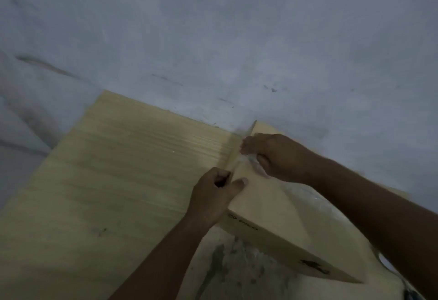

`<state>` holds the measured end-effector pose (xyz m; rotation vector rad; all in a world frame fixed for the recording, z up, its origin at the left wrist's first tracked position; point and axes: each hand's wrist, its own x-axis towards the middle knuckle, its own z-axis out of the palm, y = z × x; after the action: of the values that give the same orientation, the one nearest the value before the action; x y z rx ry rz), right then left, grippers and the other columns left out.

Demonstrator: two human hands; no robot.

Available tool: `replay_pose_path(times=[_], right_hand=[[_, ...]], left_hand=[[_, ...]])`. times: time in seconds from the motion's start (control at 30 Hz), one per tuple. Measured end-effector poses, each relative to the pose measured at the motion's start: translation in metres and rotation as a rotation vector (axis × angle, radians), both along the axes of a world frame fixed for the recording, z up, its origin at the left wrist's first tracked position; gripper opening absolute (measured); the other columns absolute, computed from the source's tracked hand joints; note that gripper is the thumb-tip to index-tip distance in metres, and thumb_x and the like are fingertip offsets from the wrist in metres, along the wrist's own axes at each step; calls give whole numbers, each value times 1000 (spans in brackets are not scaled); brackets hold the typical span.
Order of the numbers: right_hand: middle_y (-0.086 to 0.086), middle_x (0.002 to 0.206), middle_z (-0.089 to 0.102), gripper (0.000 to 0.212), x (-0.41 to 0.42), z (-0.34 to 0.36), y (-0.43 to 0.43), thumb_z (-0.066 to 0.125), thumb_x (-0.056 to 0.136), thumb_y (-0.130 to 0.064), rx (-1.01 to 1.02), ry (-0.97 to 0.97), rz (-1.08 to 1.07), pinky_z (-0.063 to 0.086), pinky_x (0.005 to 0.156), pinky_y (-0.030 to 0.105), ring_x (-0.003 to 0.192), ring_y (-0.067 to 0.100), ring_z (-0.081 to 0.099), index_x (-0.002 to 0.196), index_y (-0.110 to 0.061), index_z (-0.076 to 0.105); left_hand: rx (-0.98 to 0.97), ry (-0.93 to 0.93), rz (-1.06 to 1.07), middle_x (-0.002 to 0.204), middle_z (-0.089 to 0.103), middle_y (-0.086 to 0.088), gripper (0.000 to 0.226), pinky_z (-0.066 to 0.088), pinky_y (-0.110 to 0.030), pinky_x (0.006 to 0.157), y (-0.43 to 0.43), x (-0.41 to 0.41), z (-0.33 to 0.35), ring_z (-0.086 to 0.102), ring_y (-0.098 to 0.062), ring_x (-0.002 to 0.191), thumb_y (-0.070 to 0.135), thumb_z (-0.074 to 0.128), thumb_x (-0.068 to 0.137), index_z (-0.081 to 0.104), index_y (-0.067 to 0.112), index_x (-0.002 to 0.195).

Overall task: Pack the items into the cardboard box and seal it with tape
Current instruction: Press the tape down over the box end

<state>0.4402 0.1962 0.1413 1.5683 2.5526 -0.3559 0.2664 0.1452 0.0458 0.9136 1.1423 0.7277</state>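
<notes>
cardboard box [265, 207] near-right on wooden table [118, 181] | left hand [213, 193] curled on box's left edge, likely steadying it | right hand [272, 155] pinching clear tape [254, 167] at far corner, probably for sealing | blurry

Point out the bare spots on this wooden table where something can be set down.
The pale wooden table is bare across its whole left part, from the grey wall down to the near edge, left of the left hand. The right part is crowded: the tan cardboard box, clear plastic wrap and right hand.
</notes>
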Motion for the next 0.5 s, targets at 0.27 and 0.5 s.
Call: replay_pose_path(times=[0.27, 0.5], right_hand=[[-1, 112, 69, 31, -41, -5, 42, 49, 88, -6, -316, -323, 47, 47, 95, 32, 101, 13, 60, 107, -13, 72], [1, 65, 46, 27, -93, -43, 63, 50, 94, -19, -601, -701, 1, 40, 61, 31, 60, 17, 42, 69, -8, 53]], left_hand=[[-161, -131, -146, 102, 66, 19, 57, 53, -31, 89, 12, -4, -10, 66, -5, 94, 58, 79, 63, 60, 31, 111], [-155, -167, -257, 108, 70, -15, 66, 48, -55, 97, 16, -6, -15, 68, -32, 98, 61, 74, 62, 67, 18, 111]])
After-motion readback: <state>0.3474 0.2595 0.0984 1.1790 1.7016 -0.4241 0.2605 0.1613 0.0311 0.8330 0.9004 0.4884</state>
